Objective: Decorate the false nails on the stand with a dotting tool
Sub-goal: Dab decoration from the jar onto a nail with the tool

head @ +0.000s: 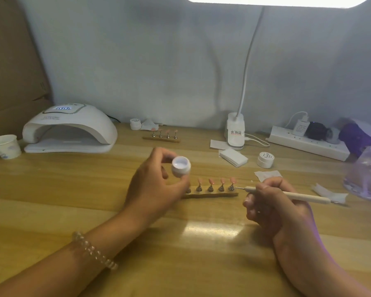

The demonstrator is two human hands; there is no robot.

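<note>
A wooden stand [210,195] on the table carries several pink false nails [222,181] on metal holders. My left hand [156,187] holds a small open white gel pot [181,166] just above the stand's left end and hides part of it. My right hand [274,202] grips a cream dotting tool [291,196] like a pen. Its thin metal tip points left, close to the rightmost holder.
A white nail lamp [70,128] and a paper cup [5,146] stand at the back left. A second nail stand [162,136] and a pot [135,124] sit behind. A desk lamp base [235,131], wipes [233,157], another pot [265,159] and a power strip [308,144] are on the right.
</note>
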